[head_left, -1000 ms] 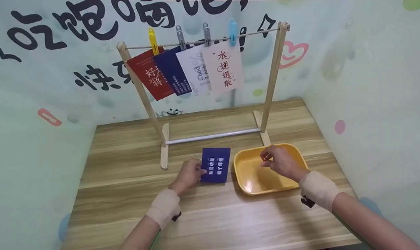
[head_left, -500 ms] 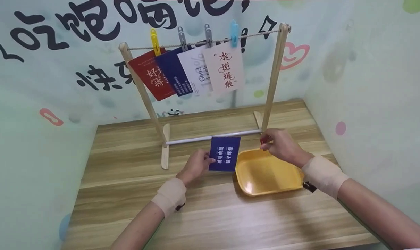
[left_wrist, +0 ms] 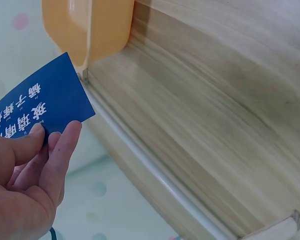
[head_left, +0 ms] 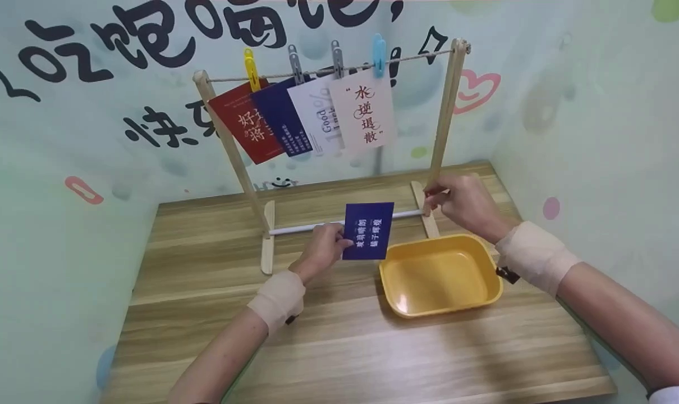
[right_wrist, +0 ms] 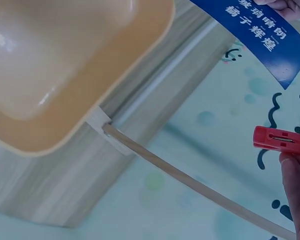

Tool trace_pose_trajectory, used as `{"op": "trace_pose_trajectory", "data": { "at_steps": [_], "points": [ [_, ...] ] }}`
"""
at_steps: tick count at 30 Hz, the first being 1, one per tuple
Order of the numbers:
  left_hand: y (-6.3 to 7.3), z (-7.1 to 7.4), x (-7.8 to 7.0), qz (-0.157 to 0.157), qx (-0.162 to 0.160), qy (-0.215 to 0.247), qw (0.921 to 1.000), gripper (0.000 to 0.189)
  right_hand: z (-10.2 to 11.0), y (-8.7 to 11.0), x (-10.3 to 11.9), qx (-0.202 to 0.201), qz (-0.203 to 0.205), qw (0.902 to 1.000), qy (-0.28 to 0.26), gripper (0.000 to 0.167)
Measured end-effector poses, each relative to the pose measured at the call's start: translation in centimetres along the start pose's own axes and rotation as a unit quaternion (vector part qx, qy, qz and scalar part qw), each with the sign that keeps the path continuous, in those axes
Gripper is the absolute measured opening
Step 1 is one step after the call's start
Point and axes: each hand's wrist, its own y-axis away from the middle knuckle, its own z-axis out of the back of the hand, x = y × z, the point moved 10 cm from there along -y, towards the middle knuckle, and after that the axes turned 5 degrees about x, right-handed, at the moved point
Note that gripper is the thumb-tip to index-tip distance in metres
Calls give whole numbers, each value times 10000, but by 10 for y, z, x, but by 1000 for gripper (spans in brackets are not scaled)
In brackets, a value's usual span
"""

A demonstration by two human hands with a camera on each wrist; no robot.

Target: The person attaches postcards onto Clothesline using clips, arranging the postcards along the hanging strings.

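Observation:
My left hand (head_left: 321, 247) pinches a dark blue card (head_left: 368, 231) with white lettering by its left edge. The card is off the table, in front of the rack's lower bar. In the left wrist view, the thumb lies over the card's printed side. My right hand (head_left: 466, 205) is beside the rack's right post and holds a red clothespin (right_wrist: 276, 139), seen plainly in the right wrist view. From the head view the clothespin is mostly covered by the fingers. Below the right hand stands a yellow plastic tray (head_left: 398, 292) on the table.
A wooden rack (head_left: 443, 118) with a string (head_left: 421, 54) stands near the back wall. Along the string hang a red card (head_left: 244, 134), a blue card (head_left: 275, 106), a white card (head_left: 306, 106) and a pale pink card (head_left: 367, 112), held by yellow, grey and light blue clothespins.
Both hands have moved forward, away from the body. The blue card has risen from near the table beside the tray to before the lower bar; the right hand has left the tray.

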Motion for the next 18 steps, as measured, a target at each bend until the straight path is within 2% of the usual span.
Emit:
{"op": "trace_pose_trajectory", "data": {
  "at_steps": [2, 5, 12, 18],
  "points": [
    [-5, 1, -5, 46, 30, 59, 10000, 8, 9, -4, 6, -257, 261, 9993, 102, 14],
    [-12, 5, -14, 143, 36, 96, 9998, 10, 19, -10, 13, -479, 436, 9978, 160, 13],
    [-27, 16, -33, 181, -94, 58, 9998, 13, 32, -26, 20, -435, 229, 9987, 157, 13],
    [-37, 18, -43, 217, 34, 303, 9993, 12, 55, -41, 29, -796, 320, 9961, 180, 13]
  ]
}}
